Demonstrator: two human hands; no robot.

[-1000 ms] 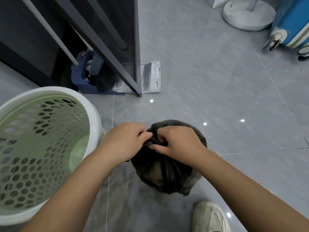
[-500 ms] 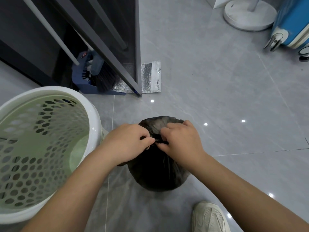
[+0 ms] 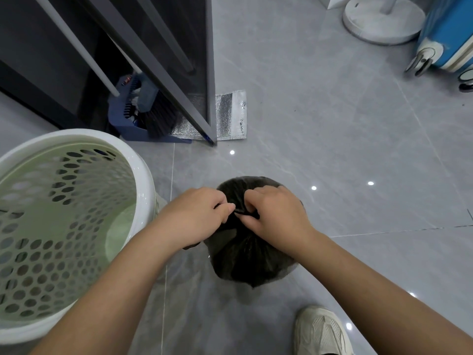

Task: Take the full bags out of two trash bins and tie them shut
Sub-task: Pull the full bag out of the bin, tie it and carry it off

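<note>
head: left hand and right hand pinch bag neck, near bin rim.

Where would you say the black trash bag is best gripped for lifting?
Grip the black trash bag by its gathered neck on top, coming from above. The plastic bunches into a narrow twist there, where the left hand and right hand pinch it; the bulging body below looks hard to hold.

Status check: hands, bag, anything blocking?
Left hand and right hand both pinching the gathered neck of the bag. Bag out of the bin, knot hidden under the hands. Bin close on the left, not blocking.
</note>
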